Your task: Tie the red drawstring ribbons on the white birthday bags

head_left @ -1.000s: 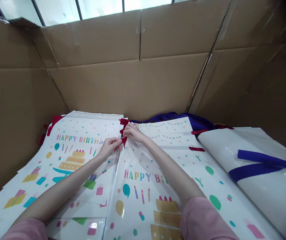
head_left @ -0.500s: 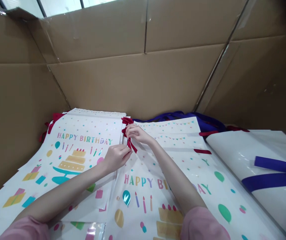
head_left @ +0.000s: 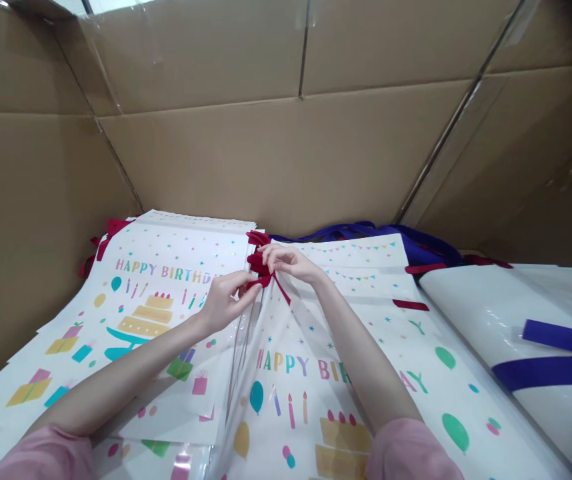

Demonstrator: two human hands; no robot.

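Note:
In the head view, my left hand (head_left: 227, 298) pinches a red ribbon (head_left: 259, 283) and holds it out toward the left. Just right of it, my right hand (head_left: 293, 264) is closed at the same ribbon, thumb and fingertips together. One thin tail of the ribbon hangs down over a white bag printed "HAPPY BIRTHDAY" (head_left: 286, 363). Creases in the bag's surface run toward the spot between my hands. More red ribbons bunch behind the fingers. To the left lies a stack of matching printed white bags (head_left: 166, 230), partly under my left forearm.
Tall cardboard walls (head_left: 286, 153) close in the back and sides. Purple straps (head_left: 366, 232) lie along the back edge. A glossy white bag with a purple strap (head_left: 546, 377) lies at the right. A clear plastic edge (head_left: 206, 460) shows at the front.
My left hand has risen a little and now draws a ribbon end leftward, where before both tails hung down. The bag's top has creased toward the ribbon. The view has shifted slightly.

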